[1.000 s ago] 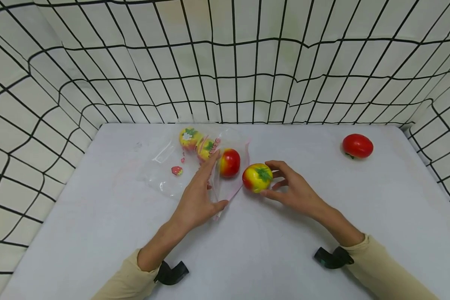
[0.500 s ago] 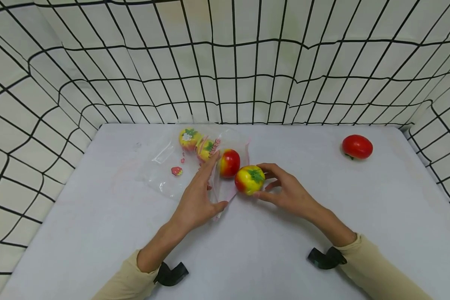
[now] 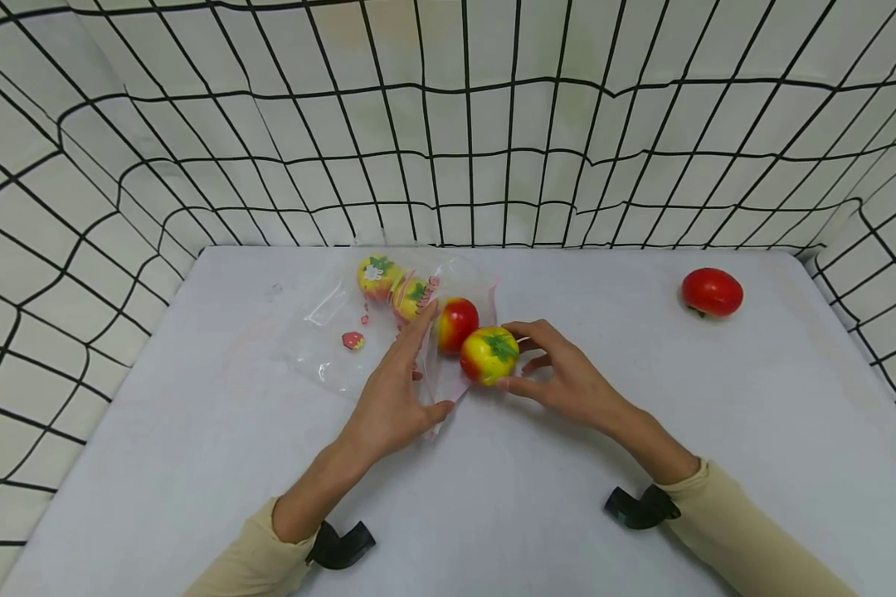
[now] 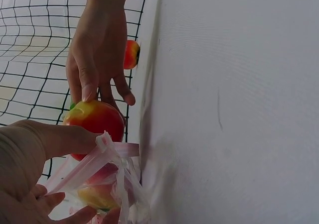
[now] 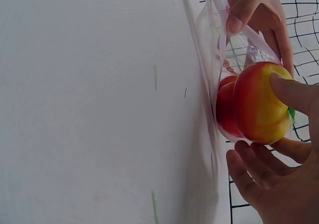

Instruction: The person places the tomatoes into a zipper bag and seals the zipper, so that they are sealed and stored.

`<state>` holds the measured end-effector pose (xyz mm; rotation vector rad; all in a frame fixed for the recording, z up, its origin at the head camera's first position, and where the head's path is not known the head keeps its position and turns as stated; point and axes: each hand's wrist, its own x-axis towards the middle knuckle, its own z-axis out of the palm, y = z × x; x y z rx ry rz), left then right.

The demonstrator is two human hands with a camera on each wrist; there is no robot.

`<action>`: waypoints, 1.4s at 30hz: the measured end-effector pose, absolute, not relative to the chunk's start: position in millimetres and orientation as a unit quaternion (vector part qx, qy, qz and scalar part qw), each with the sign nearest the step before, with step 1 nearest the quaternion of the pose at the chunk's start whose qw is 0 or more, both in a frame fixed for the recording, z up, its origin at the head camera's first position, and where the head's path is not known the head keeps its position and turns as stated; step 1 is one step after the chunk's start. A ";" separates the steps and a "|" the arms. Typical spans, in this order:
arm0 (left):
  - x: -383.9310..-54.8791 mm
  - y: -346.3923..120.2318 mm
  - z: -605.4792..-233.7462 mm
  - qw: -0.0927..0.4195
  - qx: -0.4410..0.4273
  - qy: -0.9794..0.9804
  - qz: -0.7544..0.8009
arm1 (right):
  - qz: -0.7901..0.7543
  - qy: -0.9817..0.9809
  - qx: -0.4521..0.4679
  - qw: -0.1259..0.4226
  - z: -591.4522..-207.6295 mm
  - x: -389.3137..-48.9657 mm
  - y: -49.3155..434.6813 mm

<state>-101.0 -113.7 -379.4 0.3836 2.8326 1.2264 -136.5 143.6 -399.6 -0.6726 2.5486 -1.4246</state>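
My right hand (image 3: 567, 381) grips a glossy red-and-yellow toy fruit (image 3: 490, 355) with a green leafy top, thumb on one side and fingers on the other. The fruit is at the mouth of a clear plastic zip bag (image 3: 321, 356) with a pink strip. In the right wrist view it overlaps a redder toy fruit (image 5: 227, 107) behind it. My left hand (image 3: 392, 406) lies spread at the bag's mouth, thumb and fingers apart against its edges. Toward the bag's far end are two more yellow-and-red toy fruits (image 3: 378, 276), partly behind the printed plastic.
A red toy tomato (image 3: 712, 292) lies alone near the back right of the white table (image 3: 605, 531). Black wire grid (image 3: 493, 153) stands along the back and both sides. Each sleeve carries a dark wrist-camera mount (image 3: 343, 546).
My right hand has carried the gripped fruit leftward to the bag's mouth, up beside the redder fruit. The left hand and the bag have stayed in place.
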 end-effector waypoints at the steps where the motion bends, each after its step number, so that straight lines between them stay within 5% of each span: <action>1: -100.9 -113.7 -379.3 0.016 0.124 0.910 0.394 | -0.473 0.849 -0.224 0.073 -400.0 -136.7 143.2; 42: -98.6 -114.5 -375.2 0.003 0.143 0.903 0.405 | -0.465 0.850 -0.240 0.063 -398.4 -142.1 114.0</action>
